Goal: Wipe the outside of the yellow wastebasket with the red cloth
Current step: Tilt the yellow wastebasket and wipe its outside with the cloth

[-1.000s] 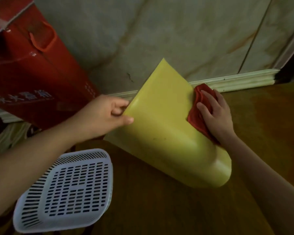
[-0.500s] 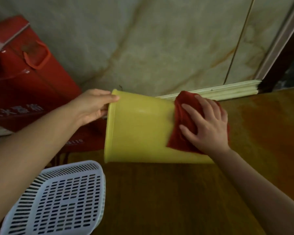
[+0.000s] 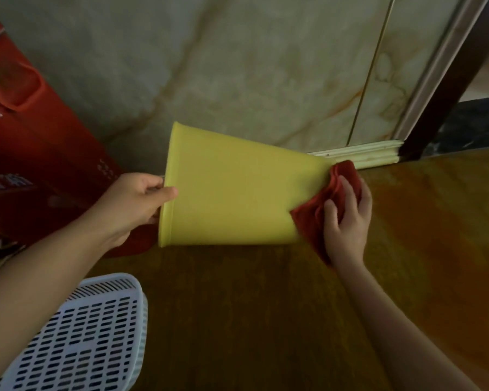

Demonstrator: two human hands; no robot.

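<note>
Yellow wastebasket (image 3: 235, 198) lies on its side on the wooden table (image 3: 266, 320), near the far edge by the wall, open rim pointing left, narrow base pointing right. Left hand (image 3: 136, 203) is clamped on the rim: thumb over the outer wall, fingers curled behind the lip. Right hand (image 3: 347, 221) is at the opposite end, pressing the red cloth (image 3: 314, 218) flat against the base end of the wall, fingers spread over the bunched fabric; the cloth wraps the lower right corner of the basket and hangs down to the table surface. So the basket sits between the 2 hands, 1 at each end. Red box (image 3: 26, 142) with a handle stands beyond the rim, at the table's left edge. White slotted basket (image 3: 82, 340) sits at the near-left corner, apart from the wastebasket. Marble-look wall (image 3: 251, 66) and pale baseboard (image 3: 364, 153) run behind.
</note>
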